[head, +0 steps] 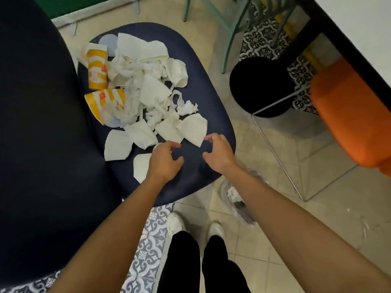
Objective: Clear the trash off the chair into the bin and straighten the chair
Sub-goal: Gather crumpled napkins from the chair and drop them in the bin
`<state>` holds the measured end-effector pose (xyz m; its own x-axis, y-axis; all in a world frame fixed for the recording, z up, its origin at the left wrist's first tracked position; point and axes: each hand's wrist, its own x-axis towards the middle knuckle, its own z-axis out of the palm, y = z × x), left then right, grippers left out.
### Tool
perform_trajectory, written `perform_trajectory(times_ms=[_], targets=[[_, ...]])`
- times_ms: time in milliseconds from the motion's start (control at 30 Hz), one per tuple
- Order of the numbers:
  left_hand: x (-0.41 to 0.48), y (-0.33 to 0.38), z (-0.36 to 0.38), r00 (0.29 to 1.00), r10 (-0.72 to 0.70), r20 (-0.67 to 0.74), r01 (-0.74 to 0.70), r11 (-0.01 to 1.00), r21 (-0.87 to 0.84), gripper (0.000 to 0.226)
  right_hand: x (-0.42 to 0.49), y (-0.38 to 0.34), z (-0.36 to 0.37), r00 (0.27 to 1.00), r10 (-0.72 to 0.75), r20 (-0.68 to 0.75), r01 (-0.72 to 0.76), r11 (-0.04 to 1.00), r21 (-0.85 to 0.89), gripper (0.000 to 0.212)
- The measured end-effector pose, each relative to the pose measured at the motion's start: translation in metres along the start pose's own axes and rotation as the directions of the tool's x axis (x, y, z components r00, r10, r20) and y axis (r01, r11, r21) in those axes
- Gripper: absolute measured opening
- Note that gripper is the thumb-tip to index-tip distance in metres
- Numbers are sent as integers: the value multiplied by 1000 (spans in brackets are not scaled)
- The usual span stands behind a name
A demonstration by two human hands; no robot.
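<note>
- Bearing all the trash on the dark blue chair (pixel 203 98), backrest at the left; looking turned askew to the floor tiles, so straightening probably not yet done.
- Lying heaped across the middle of the seat: trash pile (pixel 146 81) of white napkins, some crumpled, some folded, spreading down toward the front edge; looking dumped loose rather than stacked.
- Standing on the floor just beside the chair's front corner: clear bin (pixel 234 199), partly hidden under the right forearm, holding some white scraps; probably set close for short drops.
- Lying on their sides at the backrest side of the pile: upper cup (pixel 96 68) and lower cup (pixel 105 102), yellow-and-white striped paper.
- Showing a small red logo on each cup, too small for reading; no other legible writing.
- Hovering over the seat front: left hand (pixel 164 159), fingers loosely curled and apart, gripping nothing, partly covering a flat napkin (pixel 140 168).
- Hovering alongside: right hand (pixel 218 154), fingers likewise apart and empty, fingertips just beside the nearest folded napkin (pixel 194 127).
- Likely reaching in for scooping up the nearest napkins first.
</note>
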<state>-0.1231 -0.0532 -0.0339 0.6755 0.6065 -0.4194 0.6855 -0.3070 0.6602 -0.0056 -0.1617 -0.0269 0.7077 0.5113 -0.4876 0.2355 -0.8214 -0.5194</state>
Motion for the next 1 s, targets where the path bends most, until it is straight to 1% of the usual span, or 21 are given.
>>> perform_trajectory(times_ms=[133, 233, 367, 467, 567, 700, 733, 767, 867, 1000], targets=[[5, -18, -9, 998, -46, -37, 48, 997, 53, 39, 12, -16, 6, 998, -62, 32, 66, 988, -140, 52], [13, -26, -9, 996, -71, -62, 77, 992, 95, 39, 26, -24, 8, 990, -117, 74, 133, 955, -265, 57], [25, -27, -8, 996, -55, -72, 67, 980, 186, 44, 46, -31, 7, 985, -154, 79, 172, 913, -369, 61], [34, -27, -8, 997, -51, -66, 65, 972, 227, 46, 63, -37, 6, 979, -188, 82, 205, 881, -426, 67], [37, -30, -9, 997, -71, -25, 75, 960, 272, 50, 73, -38, 9, 971, -201, 132, 240, 845, -477, 76], [31, -34, -5, 997, -69, 35, 55, 951, 304, 54, 75, -33, 9, 966, -180, 188, 254, 813, -525, 82], [53, -42, -3, 990, -130, 47, 110, 948, 298, 55, 101, -39, 15, 958, -155, 242, 265, 799, -539, 84], [56, -43, -3, 986, -153, 61, 127, 943, 308, 56, 104, -40, 16, 957, -144, 251, 263, 798, -542, 85], [55, -41, -2, 987, -133, 88, 90, 922, 376, 57, 105, -39, 15, 959, -144, 243, 260, 782, -566, 86], [56, -39, -1, 988, -119, 96, 73, 921, 384, 60, 105, -37, 18, 968, -146, 205, 243, 758, -606, 85]])
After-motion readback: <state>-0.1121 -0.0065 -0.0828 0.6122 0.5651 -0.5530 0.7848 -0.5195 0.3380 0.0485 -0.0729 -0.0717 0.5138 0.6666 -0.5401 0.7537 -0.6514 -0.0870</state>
